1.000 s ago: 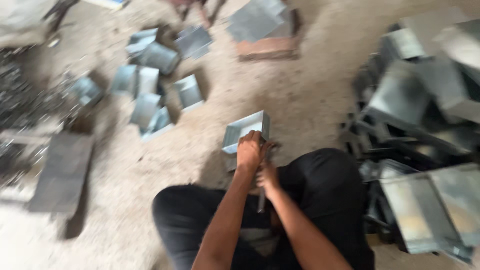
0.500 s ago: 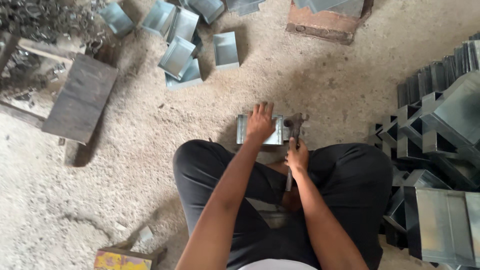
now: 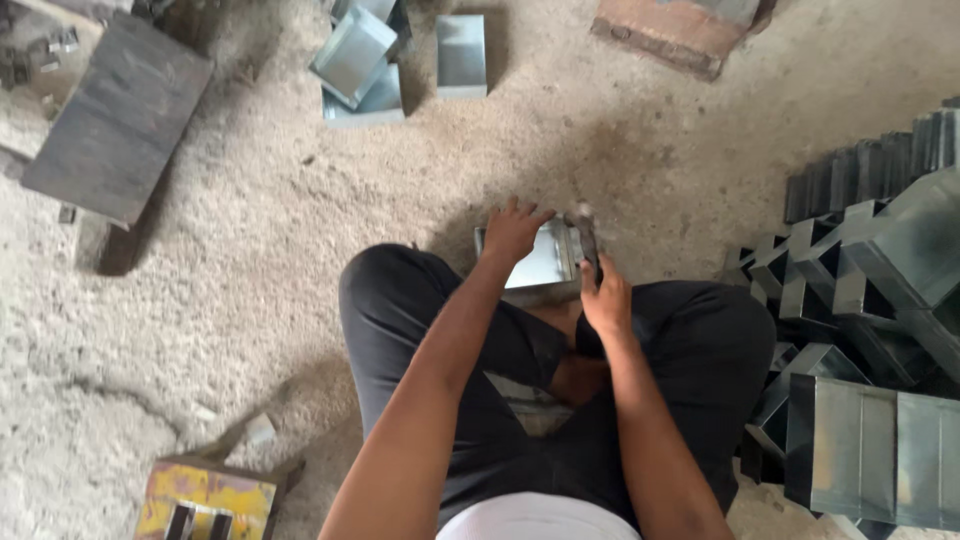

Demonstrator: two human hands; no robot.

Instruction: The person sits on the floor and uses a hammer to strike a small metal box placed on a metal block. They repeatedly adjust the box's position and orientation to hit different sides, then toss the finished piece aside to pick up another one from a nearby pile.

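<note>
I sit on the sandy floor with my knees spread. My left hand presses down on a folded sheet-metal box that lies on the ground between my legs. My right hand grips the handle of a hammer, whose dark head rests at the box's right edge. The box is shiny grey and open on top; its near part is hidden by my hands and leg.
Several more metal boxes lie at the top. A stack of folded metal pieces fills the right side. A dark flat slab lies top left, a brick top right, a yellow block bottom left.
The view has swung down and closer onto my lap. My hands stay on the box and hammer, and the hammer head has come down to the box's right edge.
</note>
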